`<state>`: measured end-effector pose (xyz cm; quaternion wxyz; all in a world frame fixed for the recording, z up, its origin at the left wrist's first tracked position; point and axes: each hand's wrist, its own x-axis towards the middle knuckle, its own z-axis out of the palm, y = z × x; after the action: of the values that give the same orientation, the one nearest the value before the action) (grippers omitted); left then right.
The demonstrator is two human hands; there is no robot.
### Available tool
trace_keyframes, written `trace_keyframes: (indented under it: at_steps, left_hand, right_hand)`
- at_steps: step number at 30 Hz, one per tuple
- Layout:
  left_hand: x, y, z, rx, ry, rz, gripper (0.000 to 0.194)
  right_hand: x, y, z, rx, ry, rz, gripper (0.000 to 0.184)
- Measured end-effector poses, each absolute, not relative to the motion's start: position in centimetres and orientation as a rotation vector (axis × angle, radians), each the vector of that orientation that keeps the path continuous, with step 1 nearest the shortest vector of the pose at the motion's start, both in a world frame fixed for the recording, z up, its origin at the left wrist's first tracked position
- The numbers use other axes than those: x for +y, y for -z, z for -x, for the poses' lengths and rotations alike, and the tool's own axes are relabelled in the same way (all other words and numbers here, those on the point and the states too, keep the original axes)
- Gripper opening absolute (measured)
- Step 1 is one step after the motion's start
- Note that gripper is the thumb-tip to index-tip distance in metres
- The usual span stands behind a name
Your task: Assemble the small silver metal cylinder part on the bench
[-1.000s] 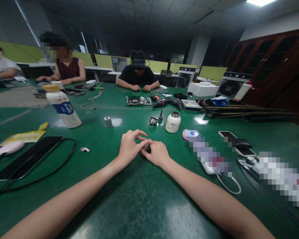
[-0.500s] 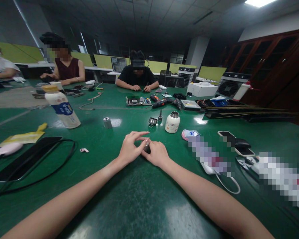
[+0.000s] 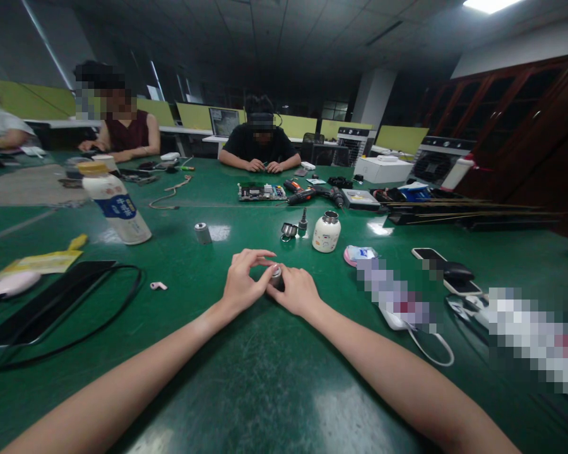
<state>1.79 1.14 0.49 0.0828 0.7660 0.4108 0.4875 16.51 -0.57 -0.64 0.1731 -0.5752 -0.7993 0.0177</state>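
A small grey metal cylinder [image 3: 277, 276] stands upright on the green table between my hands, partly covered by fingers. My right hand [image 3: 297, 289] is curled around its right and near side. My left hand [image 3: 246, 277] pinches at its top with the thumb, its other fingers arched above and beyond it. Farther off to the left stands a similar grey cylinder [image 3: 202, 233]. Beyond my hands are a small metal cup-like piece with a ring [image 3: 288, 231], a dark pointed fitting [image 3: 303, 221] and an open cream bottle [image 3: 326, 233].
On the left are a drink bottle [image 3: 118, 205], a tablet [image 3: 52, 299] with a black cable, and an earbud [image 3: 159, 286]. A circuit board [image 3: 261, 192] and power drills [image 3: 305, 194] lie farther back. Phones lie to the right. Co-workers sit across the table.
My left fingers have shifted slightly at the cylinder's top, which shows a little more. The whole view has moved slightly.
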Motion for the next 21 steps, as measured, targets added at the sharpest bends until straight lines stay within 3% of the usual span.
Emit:
trace_keyframes:
  at_steps: [4, 8, 15, 21]
  left_hand:
    - [1.1, 0.1, -1.8, 1.201, -1.531, -2.277, 0.004]
    - [1.0, 0.3, -1.8, 1.2, -1.529, -2.281, 0.006]
    - [1.2, 0.8, -1.9, 1.198, -1.254, -2.277, 0.051]
    - [0.8, 1.1, -1.7, 1.338, -1.144, -2.248, 0.034]
  right_hand:
    - [-0.5, 0.7, -16.5, -2.264, -0.053, 1.63, 0.043]
    - [-0.5, 0.8, -16.5, -2.259, -0.055, 1.638, 0.045]
    - [-0.4, 0.6, -16.7, -2.26, -0.089, 1.602, 0.037]
    - [-0.8, 0.4, -16.9, -2.256, -0.103, 1.588, 0.035]
